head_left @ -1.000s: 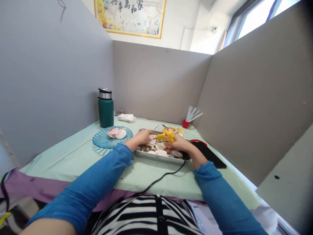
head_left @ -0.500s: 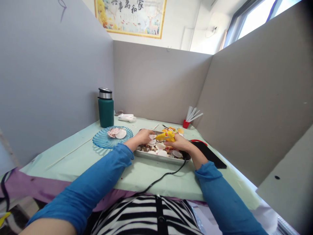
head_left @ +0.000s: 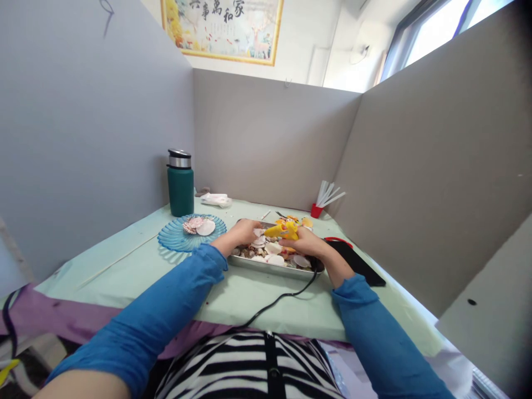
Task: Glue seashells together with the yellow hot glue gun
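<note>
My right hand is closed around a yellow hot glue gun, whose nozzle points left toward my other hand. Over the left end of a metal tray, my left hand has its fingers curled on a white seashell; its fingertips are partly hidden. Heaped in the tray are many small shells, with several flat white shells on top. A black cord runs from the tray's right end down to the table's near edge.
To the left, a blue ribbed glass plate carries pink and white shells. Behind it stands a green bottle. A red cup of white sticks, yellow-orange pieces and a black flat board lie rightward. Grey partitions enclose the table.
Both hands stay nearly where they were, with the glue gun still in my right hand. Only slight shifts show.
</note>
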`<act>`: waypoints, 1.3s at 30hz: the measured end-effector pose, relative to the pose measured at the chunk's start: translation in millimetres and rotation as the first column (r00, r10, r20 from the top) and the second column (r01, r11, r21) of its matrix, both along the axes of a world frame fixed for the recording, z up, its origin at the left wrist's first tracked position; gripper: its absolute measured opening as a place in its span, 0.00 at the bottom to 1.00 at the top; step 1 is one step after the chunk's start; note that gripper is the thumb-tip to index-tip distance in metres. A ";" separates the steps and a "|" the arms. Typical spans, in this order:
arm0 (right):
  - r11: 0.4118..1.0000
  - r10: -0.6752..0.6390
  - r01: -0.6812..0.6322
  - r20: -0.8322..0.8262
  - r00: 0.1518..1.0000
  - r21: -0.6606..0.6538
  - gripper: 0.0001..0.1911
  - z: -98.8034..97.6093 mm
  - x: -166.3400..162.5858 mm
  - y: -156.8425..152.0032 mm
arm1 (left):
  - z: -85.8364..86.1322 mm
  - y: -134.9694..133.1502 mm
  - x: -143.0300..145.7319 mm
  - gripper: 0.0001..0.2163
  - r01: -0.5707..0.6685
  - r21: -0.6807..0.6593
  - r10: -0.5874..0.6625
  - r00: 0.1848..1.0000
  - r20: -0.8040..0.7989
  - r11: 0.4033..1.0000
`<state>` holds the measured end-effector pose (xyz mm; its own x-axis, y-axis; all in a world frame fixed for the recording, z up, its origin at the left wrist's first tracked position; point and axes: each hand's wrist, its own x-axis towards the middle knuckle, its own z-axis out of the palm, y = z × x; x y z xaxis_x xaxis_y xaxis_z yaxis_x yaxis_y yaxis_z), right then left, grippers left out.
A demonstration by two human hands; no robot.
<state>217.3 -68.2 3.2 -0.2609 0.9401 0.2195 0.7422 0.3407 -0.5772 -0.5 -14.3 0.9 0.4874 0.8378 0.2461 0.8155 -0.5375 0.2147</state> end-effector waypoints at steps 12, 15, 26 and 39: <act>1.000 0.011 -0.011 0.020 1.000 0.009 0.20 0.6 -0.3 -0.4 | 0.3 0.0 -0.2 0.22 -0.007 0.006 0.008 1.000 -0.027 1.000; 1.000 0.012 -0.012 0.019 1.000 0.009 0.19 0.7 -0.7 -0.8 | 0.6 -0.4 -0.3 0.21 -0.006 0.012 0.006 1.000 -0.022 1.000; 1.000 0.011 -0.011 0.011 1.000 0.008 0.20 -1.2 0.3 1.2 | 0.8 -0.7 -0.6 0.20 -0.005 0.003 0.005 1.000 -0.018 1.000; 0.999 0.039 -0.039 0.019 0.999 0.008 0.19 -1.8 0.1 1.8 | -0.3 1.0 -0.4 0.20 -0.005 0.004 0.005 1.000 -0.017 1.000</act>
